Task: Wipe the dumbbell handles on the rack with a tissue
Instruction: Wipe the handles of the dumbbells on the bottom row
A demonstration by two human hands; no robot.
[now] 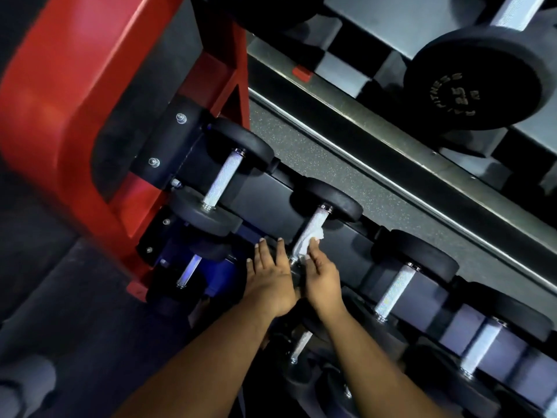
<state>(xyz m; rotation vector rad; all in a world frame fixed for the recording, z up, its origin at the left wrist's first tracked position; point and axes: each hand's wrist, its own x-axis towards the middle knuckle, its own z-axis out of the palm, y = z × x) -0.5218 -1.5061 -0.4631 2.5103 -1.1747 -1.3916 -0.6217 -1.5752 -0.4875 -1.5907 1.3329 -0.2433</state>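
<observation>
Dumbbell handles are the job, and the one being worked on [312, 229] belongs to the second dumbbell from the red end of the rack. The right hand [321, 276] presses a crumpled white tissue [310, 239] against the near half of that knurled bar. Its fingers lie fairly straight along the bar, and I cannot tell whether the thumb curls round the paper. The left hand [271, 276] lies just beside it, fingers straight and spread flat on the dumbbell's near black head, apparently steadying it and holding nothing.

Further out, the first dumbbell's handle [221, 179] sits by the red upright [60, 86], and more handles, such as the next one [394, 292], run toward the right end of the rack. A large dumbbell [479, 76] rests on the tier above.

The risks, as I judge them:
- The tissue is small and bunched, and rough knurling could shred it, leaving lint on the bar.
- A loose hold could let the paper slip off and drop between the rack's tiers.
- Only the near half is covered, so the far end by the rear head may get skipped.
- Hard rubbing could roll the dumbbell in its cradle if the left hand lifts.
</observation>
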